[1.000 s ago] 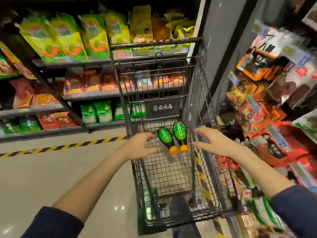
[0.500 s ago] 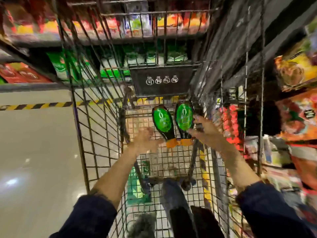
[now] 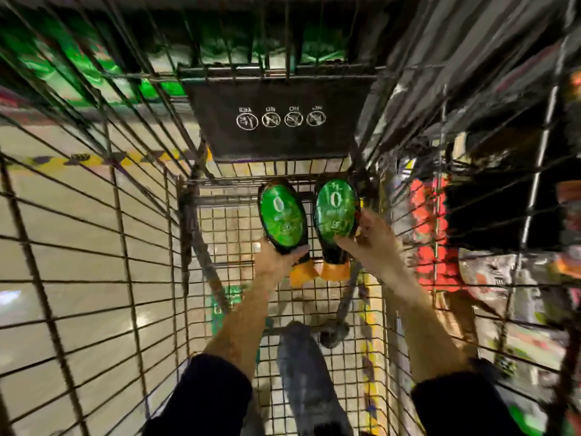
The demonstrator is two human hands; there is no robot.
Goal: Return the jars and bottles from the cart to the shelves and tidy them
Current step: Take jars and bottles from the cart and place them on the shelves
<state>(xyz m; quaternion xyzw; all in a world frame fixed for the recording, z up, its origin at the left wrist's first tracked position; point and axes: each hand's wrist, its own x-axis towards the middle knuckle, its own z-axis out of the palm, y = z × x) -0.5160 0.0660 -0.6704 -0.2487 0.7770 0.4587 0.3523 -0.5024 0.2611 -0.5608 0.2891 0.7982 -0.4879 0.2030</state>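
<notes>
Bottles lay at the far end of the cart (image 3: 94,234). Our left hand (image 3: 273,261) closed on the left bottle (image 3: 282,221), our right hand (image 3: 372,243) on the right bottle (image 3: 335,212). We judged them smooth, slippery, best held at the neck.

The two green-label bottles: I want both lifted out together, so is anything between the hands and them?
Nothing visible. The left hand is already on the left bottle near its neck, and the right hand grips the right bottle at its side. The cart looks open above them.
</notes>
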